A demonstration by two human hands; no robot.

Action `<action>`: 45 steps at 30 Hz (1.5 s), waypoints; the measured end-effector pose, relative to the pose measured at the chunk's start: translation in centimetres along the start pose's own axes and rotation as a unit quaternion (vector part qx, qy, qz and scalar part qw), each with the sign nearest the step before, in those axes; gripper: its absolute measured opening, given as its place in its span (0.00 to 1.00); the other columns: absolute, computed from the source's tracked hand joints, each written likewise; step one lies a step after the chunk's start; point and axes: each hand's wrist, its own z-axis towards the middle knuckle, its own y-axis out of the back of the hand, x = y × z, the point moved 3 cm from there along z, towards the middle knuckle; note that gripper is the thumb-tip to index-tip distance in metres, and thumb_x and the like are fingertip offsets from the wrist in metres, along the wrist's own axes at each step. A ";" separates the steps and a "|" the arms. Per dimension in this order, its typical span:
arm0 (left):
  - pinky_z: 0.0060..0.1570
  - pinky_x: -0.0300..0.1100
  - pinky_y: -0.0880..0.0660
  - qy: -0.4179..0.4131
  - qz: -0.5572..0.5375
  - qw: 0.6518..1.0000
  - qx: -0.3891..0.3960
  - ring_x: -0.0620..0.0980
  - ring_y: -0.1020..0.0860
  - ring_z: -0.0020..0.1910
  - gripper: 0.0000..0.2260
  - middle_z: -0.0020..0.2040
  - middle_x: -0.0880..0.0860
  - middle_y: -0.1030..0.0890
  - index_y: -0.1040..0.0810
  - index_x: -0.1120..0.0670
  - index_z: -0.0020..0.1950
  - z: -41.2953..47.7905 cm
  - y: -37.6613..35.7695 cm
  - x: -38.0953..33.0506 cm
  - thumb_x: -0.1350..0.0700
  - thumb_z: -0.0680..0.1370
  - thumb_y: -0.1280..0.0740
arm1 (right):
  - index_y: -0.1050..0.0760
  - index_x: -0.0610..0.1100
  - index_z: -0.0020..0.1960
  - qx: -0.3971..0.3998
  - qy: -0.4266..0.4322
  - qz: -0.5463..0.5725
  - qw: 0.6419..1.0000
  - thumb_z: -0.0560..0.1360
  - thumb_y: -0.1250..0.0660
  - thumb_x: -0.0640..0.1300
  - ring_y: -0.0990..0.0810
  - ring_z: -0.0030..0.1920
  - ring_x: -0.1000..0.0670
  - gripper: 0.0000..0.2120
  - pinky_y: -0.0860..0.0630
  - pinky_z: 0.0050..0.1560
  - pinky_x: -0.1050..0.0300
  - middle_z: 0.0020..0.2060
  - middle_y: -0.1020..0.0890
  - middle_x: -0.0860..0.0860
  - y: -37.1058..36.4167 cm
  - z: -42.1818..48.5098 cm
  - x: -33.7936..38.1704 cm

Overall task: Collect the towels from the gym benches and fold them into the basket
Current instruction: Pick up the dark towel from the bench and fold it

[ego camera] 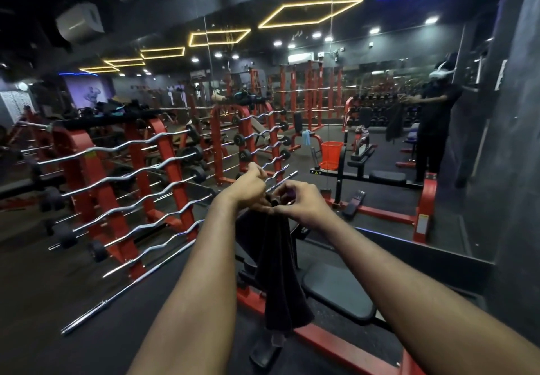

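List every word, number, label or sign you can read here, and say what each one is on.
No text can be read.
Yellow warning sticker on the black bench frame: a triangle symbol, its words too small.
Label on the red upright by the mirror: blurred.
Yellow-green label on the red barbell rack: blurred.
White paper on the right wall: unreadable.

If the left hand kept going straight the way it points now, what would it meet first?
Probably the chrome curl bars on the red rack just beyond the left hand, which pinches the top edge of the dark towel. Depth is unclear, so there may be some gap first.
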 end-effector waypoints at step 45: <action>0.45 0.47 0.23 0.134 0.315 0.915 0.212 0.58 0.18 0.46 0.08 0.44 0.60 0.15 0.19 0.58 0.46 33.2 -33.4 36.7 0.59 0.71 0.36 | 0.32 0.47 0.26 -0.066 -0.486 -0.167 0.855 0.67 0.35 0.41 0.20 0.36 0.43 0.12 0.35 0.34 0.56 0.29 0.20 0.44 5.9 -7.0 -60.8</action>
